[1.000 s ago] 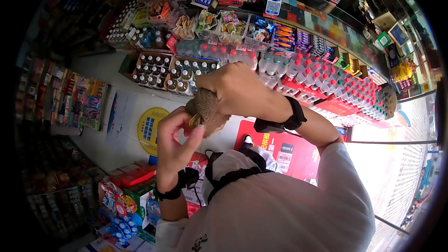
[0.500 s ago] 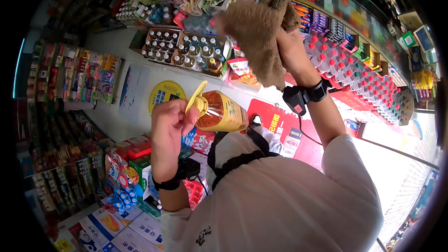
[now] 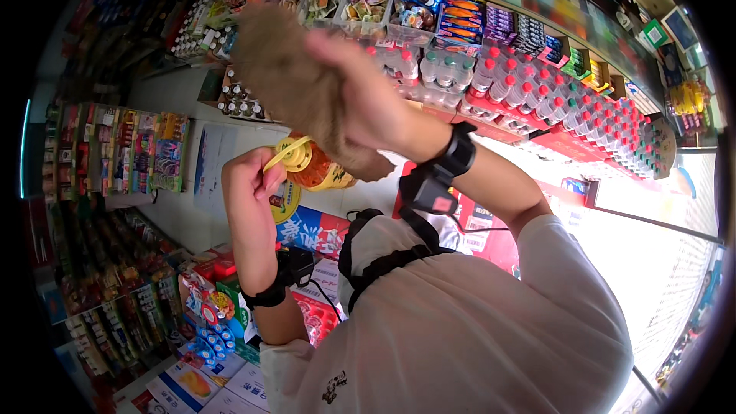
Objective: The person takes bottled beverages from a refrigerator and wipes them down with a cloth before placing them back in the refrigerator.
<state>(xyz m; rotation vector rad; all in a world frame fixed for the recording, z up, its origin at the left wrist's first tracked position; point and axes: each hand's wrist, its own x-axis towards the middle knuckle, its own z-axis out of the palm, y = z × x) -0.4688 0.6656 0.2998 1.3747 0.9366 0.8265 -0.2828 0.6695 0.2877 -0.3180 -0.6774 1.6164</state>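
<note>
A large bottle of amber cooking oil (image 3: pixel 316 172) with a yellow cap and handle ring hangs in front of me. My left hand (image 3: pixel 251 176) is closed on that yellow ring, its fingers hooked through. The bottle tilts, its base pointing away to the right, and its upper side is partly hidden by a brown cloth (image 3: pixel 287 77). My right hand (image 3: pixel 372 100), blurred by motion, grips the cloth above the bottle. Cloth hangs down past the hand beside the bottle; whether it touches the bottle I cannot tell.
Rows of red-capped clear bottles (image 3: pixel 529 92) line the counter at the right. Snack bins (image 3: pixel 364 8) stand at the back. Hanging-packet racks (image 3: pixel 115 153) and shelves (image 3: pixel 115 261) fill the left side. Stacked cartons (image 3: pixel 207 383) lie at lower left.
My right hand has swung left with the cloth, bringing it over the bottle. My left hand and the bottle have shifted a little left, and the head view has turned slightly.
</note>
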